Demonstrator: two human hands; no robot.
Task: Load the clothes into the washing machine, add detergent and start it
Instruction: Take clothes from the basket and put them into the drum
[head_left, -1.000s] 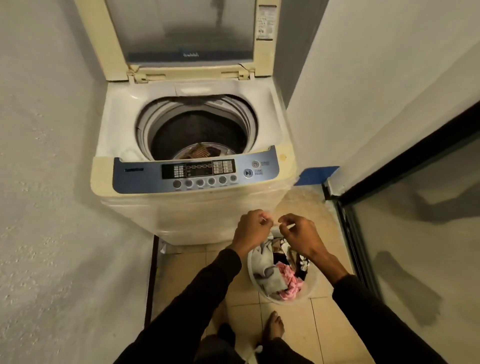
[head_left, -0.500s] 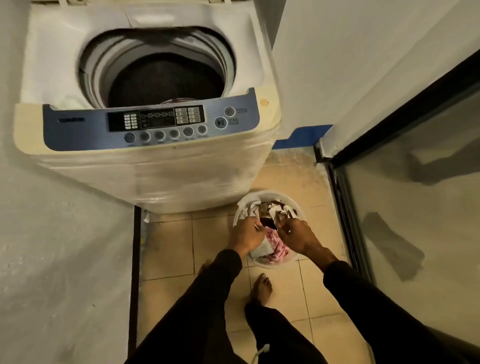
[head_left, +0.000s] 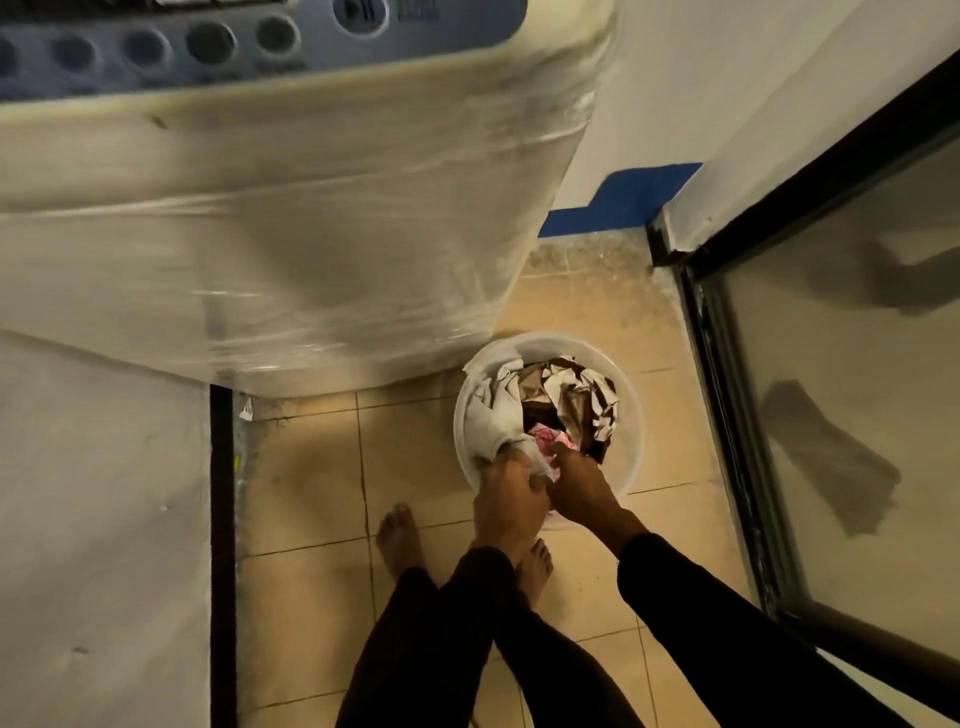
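Head: left hand (head_left: 511, 499) grips grey garment (head_left: 491, 415), basket-bound.

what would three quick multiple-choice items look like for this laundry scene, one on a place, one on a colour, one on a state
1. Where does the basket stand?
A. on the floor by the washer's front right corner
B. on top of the washer
C. behind the glass door

2. What colour is the washer's control panel?
A. red
B. blue
C. green

3. What is the left hand doing?
A. pressing a button
B. hanging idle
C. gripping the grey cloth in the basket

Answers:
1. A, its white rim sits on the tiles beside the washer.
2. B, the strip with round buttons is blue.
3. C, its fingers close on the cloth, with the right hand reaching in alongside.
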